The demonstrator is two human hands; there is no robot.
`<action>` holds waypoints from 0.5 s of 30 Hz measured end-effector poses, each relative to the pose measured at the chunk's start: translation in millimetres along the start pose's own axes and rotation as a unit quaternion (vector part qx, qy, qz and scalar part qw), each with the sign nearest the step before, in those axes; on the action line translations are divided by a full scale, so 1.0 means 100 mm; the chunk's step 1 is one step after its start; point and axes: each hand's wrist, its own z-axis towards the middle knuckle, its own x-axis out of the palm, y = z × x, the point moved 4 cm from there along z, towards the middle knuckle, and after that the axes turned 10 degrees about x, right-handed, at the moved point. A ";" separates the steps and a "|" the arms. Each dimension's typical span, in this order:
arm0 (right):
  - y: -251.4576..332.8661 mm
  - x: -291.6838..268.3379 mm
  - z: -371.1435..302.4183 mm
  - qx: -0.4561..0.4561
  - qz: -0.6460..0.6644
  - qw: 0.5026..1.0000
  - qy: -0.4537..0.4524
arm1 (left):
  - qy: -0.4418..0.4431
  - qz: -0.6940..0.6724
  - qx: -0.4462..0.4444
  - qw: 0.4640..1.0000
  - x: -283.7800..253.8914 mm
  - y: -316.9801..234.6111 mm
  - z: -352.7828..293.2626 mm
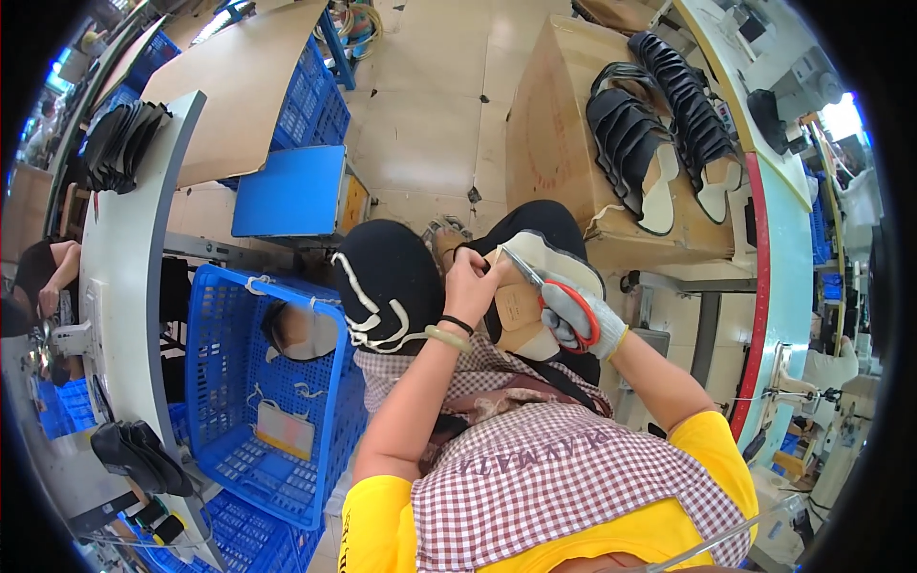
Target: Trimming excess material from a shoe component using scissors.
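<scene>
right grip wrapped around red-handled scissors, left grip pinching a shoe piece.

the gloved right fingers close about the handles, the blade tips just beside the bare left fingertips; i cannot tell whether the blades are parted. left thumb and fingers meet at the edge of the black, white and tan piece, which lies on the person's lap.
</scene>
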 end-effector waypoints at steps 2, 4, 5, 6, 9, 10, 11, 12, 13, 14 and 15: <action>-0.01 0.00 -0.01 0.000 0.001 1.000 0.003 | 0.029 0.005 -0.010 1.000 0.02 0.08 0.04; -0.05 -0.06 0.06 0.009 0.013 1.000 0.010 | 0.042 0.019 0.003 0.999 0.02 0.08 0.05; -0.06 -0.08 0.08 0.019 0.022 0.999 0.018 | 0.043 0.020 0.004 0.999 -0.01 0.04 0.08; -0.07 -0.09 0.08 0.017 0.024 0.999 0.020 | 0.107 -0.073 -0.084 0.988 0.00 0.05 0.08; -0.04 0.00 0.05 -0.001 0.020 0.999 0.047 | 0.154 -0.316 -0.188 0.917 -0.07 0.14 0.04; -0.03 0.05 0.03 0.000 0.013 0.998 0.057 | 0.144 -0.465 -0.199 0.851 -0.11 0.16 0.01; -0.01 0.05 0.03 -0.004 0.010 0.998 0.063 | 0.144 -0.458 -0.194 0.855 -0.13 0.12 -0.01; 0.01 0.05 0.03 -0.012 0.012 0.998 0.068 | 0.109 -0.506 -0.157 0.841 -0.16 0.02 -0.06; 0.00 0.07 0.03 -0.002 0.032 0.996 0.087 | 0.075 -0.551 -0.119 0.823 -0.20 -0.08 -0.10; 0.00 0.10 0.02 0.006 0.053 0.993 0.107 | 0.050 -0.561 -0.103 0.820 -0.26 -0.16 -0.15; 0.02 0.16 0.02 -0.002 0.054 0.992 0.114 | 0.051 -0.554 -0.096 0.826 -0.30 -0.22 -0.20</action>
